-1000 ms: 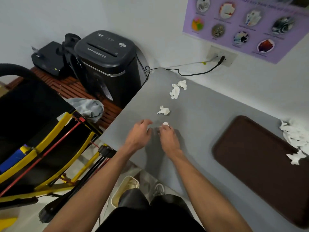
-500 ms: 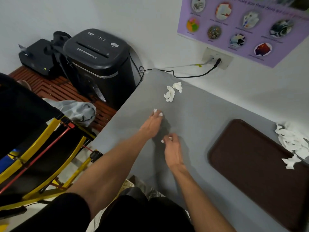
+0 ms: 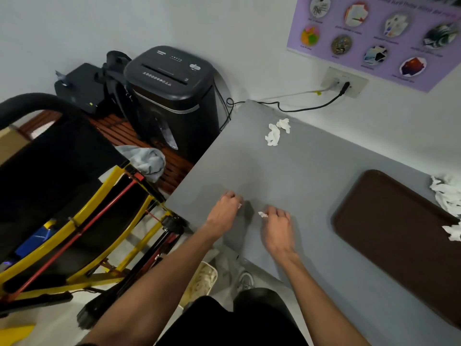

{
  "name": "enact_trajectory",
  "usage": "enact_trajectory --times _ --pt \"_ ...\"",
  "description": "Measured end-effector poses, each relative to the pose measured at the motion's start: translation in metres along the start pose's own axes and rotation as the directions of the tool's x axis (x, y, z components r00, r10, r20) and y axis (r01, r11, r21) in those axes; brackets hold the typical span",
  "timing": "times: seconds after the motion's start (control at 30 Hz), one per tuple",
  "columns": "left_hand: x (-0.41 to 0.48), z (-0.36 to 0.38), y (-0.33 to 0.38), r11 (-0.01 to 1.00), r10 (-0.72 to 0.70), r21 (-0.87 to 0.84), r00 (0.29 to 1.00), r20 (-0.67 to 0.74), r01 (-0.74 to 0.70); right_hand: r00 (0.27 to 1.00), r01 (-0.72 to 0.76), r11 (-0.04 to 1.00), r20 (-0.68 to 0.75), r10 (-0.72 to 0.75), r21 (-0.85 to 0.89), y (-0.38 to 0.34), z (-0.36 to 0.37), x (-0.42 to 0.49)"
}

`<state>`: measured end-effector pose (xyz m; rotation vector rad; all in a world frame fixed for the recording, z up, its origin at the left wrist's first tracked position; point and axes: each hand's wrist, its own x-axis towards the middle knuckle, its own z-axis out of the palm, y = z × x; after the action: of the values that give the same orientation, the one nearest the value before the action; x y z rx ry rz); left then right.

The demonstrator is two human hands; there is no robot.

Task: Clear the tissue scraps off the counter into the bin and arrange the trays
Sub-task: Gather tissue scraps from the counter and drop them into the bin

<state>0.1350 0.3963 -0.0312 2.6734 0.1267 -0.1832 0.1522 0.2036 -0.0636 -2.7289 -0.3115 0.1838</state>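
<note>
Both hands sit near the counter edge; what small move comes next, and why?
Likely bring both hands past the near edge of the grey counter and drop into the pale bin below. The left hand pinches a small white tissue scrap, the right hand a second white scrap; the bin stands just below that edge.

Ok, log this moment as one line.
left hand: grips tissue bit; right hand: pinches tissue scrap; counter: two far scraps loose; tray: not touched

Even, soft indoor light — faint shadows, slight blur, wide-angle edge warping
</note>
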Motion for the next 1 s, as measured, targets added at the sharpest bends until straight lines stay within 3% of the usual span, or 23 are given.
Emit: enact_trajectory --times 0.13,0.3,0.47,0.67,1.0 --pt "-0.053 -0.003 -0.029 0.995 -0.053 -0.084 0.997 -0.050 0.049 0.998 -0.065 0.933 0.001 0.069 0.355 -0.033 0.002 -0.056" --pt "-0.128 -0.011 -0.064 0.975 -0.049 -0.220 0.991 -0.128 0.020 0.991 -0.051 0.876 -0.085 0.104 0.481 -0.065 0.019 -0.130" --pt "-0.218 -0.015 -0.090 0.956 -0.085 -0.292 0.986 -0.145 0.040 0.983 -0.103 0.844 -0.075 0.167 0.527 -0.102 0.040 -0.201" --pt "-0.296 0.017 -0.129 0.925 -0.205 -0.345 0.973 -0.103 0.158 0.980 -0.200 0.807 0.098 0.175 0.555 -0.129 0.075 -0.269" --pt "-0.325 0.099 -0.174 0.802 -0.387 -0.512 0.921 -0.050 0.309 0.947 -0.270 0.850 0.283 0.151 0.452 -0.105 0.171 -0.287"
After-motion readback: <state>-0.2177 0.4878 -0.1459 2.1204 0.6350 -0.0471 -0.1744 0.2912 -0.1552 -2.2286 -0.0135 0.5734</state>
